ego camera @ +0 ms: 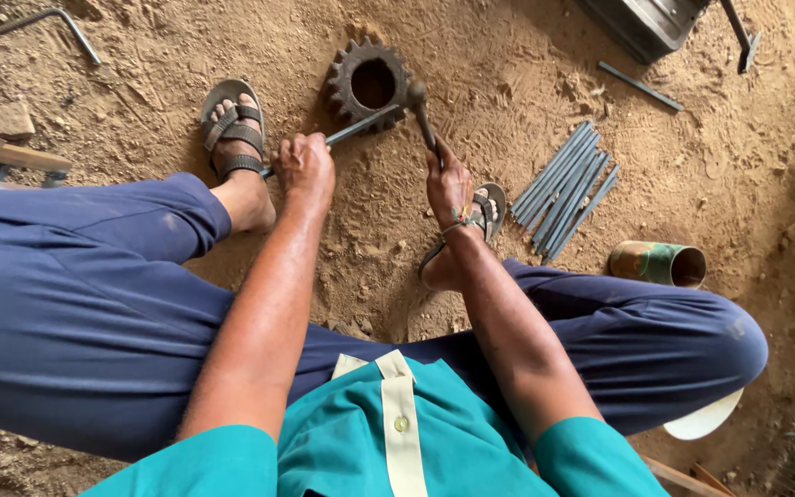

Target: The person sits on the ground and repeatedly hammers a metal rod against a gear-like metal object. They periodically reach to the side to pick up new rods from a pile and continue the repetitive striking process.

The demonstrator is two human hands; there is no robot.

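One toothed gear (370, 83) on the sandy ground at 12 o'clock. One flat metal strip (361, 126), its end laid on the gear; left hand (305, 170) fisted around it. One hammer (419, 109), head at the gear's rim; right hand (449, 184) clenches its handle. About ten grey strips (563, 190) bundled at 2 o'clock. One metal can (658, 263) at 3 o'clock

The rod's (347, 133) near end is hidden inside the left hand (304, 166). At one o'clock a dark box (646, 23) is cut by the top edge. The hammer (422, 110) handle's end is covered by the right hand (448, 184).
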